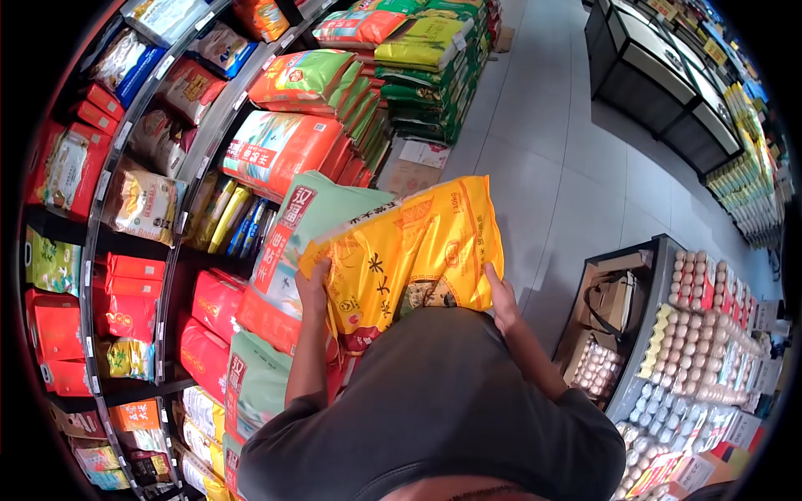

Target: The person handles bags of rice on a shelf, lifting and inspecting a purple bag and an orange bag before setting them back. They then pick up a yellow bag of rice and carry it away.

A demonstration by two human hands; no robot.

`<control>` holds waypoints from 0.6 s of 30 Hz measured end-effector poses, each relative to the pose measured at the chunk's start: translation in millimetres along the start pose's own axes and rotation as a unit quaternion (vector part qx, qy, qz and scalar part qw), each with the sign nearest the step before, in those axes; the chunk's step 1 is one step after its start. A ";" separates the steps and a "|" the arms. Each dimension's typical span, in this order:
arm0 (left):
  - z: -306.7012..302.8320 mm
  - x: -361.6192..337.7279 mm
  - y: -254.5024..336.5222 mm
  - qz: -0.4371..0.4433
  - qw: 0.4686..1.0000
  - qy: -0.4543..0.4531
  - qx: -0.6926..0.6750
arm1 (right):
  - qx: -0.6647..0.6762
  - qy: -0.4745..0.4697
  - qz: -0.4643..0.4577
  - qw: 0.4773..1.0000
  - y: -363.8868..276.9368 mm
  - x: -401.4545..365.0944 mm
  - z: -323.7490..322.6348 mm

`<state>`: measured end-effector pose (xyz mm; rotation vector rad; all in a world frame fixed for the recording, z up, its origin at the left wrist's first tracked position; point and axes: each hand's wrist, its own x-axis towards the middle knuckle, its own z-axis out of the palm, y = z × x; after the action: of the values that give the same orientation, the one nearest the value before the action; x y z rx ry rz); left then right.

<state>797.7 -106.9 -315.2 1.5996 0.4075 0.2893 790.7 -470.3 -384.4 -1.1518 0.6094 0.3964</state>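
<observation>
A large yellow rice bag is held up in front of my body, tilted, with printed characters and a small clear window near its lower edge. My left hand grips its left side, the fingers partly hidden by the bag. At the opposite side my right hand clasps the edge, thumb on the front and the other fingers out of sight behind. Just left of the yellow bag lies a green and red rice bag on a stack, partly covered by it.
Shelves of packaged bags run along the left. Green bag stacks stand ahead, beside the grey tiled floor. On the right, a stand holds egg trays, with an open carton at its side. A black-framed display counter stands farther back.
</observation>
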 end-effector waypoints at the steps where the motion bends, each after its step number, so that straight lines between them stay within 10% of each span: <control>1: 9.7 10.9 -0.8 0.007 1.000 0.004 -0.006 | -0.004 -0.004 -0.012 1.000 -3.4 15.7 -3.4; 18: 212.5 302.4 20.8 -0.040 0.995 -0.052 -0.071 | -0.068 0.065 -0.039 0.995 -220.6 263.1 20.8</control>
<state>1162.3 -170.1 -327.9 1.4486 0.3617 0.1687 1128.4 -535.6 -385.5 -1.3348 0.6570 0.3012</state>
